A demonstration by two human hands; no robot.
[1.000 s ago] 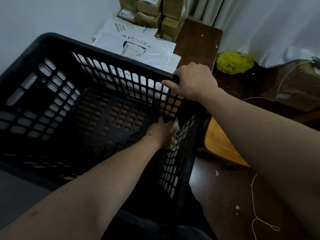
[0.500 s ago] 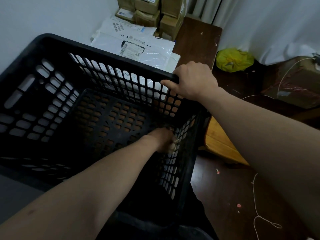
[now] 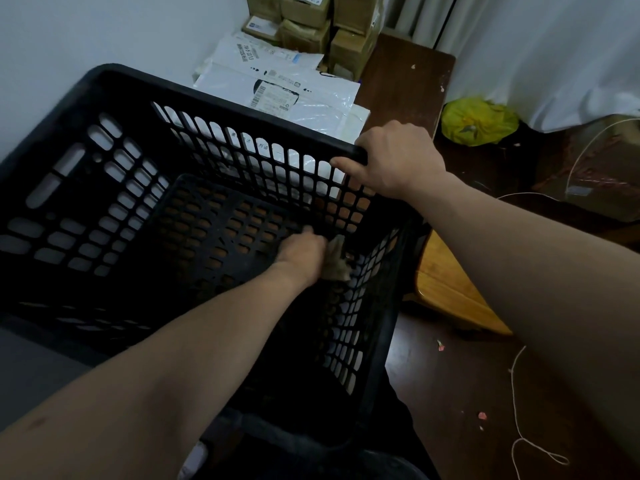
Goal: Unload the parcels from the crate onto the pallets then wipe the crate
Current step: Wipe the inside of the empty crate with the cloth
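Currently the black perforated plastic crate [image 3: 214, 98] holds no parcels and stands near the person, apparently tipped so that its open top faces the head camera and the inner surfaces can be reached. The right hand [image 3: 398, 161] grips the far right corner of the rim, fingers curled over the edge. This grip probably steadies the crate against the wiping force. The left hand [image 3: 301, 251] reaches down to the right end of the crate floor, where its fingers close on a crumpled pale cloth [image 3: 336, 261] and press it into the angle between floor and right wall.

The unloaded white plastic mailer bags [image 3: 304, 98] and brown cardboard boxes [image 3: 311, 26] lie stacked on the dark brown wooden platform [image 3: 405, 81] beyond the far wall. The unloading step therefore appears complete, and the wiping step is in hand.
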